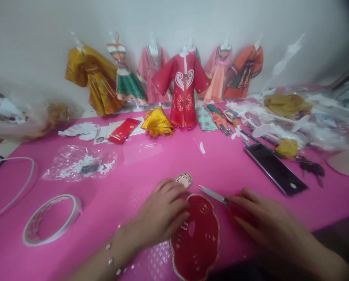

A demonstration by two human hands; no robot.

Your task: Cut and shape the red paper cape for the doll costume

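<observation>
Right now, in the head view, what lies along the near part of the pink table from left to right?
Tape roll → left hand → red cut-out piece → scissors → right hand → phone.

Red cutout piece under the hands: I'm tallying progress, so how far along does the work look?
Done: six dressed paper figures, the red robe in front, stand along the wall. In hand: the left hand rests on the red cutout piece; the right hand holds scissors, blades pointing at the cutout's top edge. Left: the tape roll lies apart, and loose garments lie flat.
</observation>
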